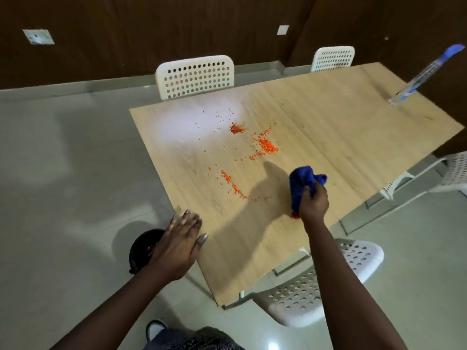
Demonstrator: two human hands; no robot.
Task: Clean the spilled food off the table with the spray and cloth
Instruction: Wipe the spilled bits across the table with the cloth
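Orange spilled food (266, 145) lies scattered in several patches across the middle of the light wooden table (341, 127). My right hand (313, 202) grips a bunched blue cloth (302, 184) pressed on the table near its front edge, with a bit of orange showing under it. My left hand (180, 245) is open, fingers spread, cupped against the table's left edge below the spill. A clear spray bottle with a blue top (427, 74) stands at the table's far right corner, away from both hands.
White perforated chairs stand around the table: one at the far side (194, 77), another far right (332, 58), one at the near side (328, 286) and one at the right (452, 173). A dark round bin (142, 248) sits on the floor under my left hand.
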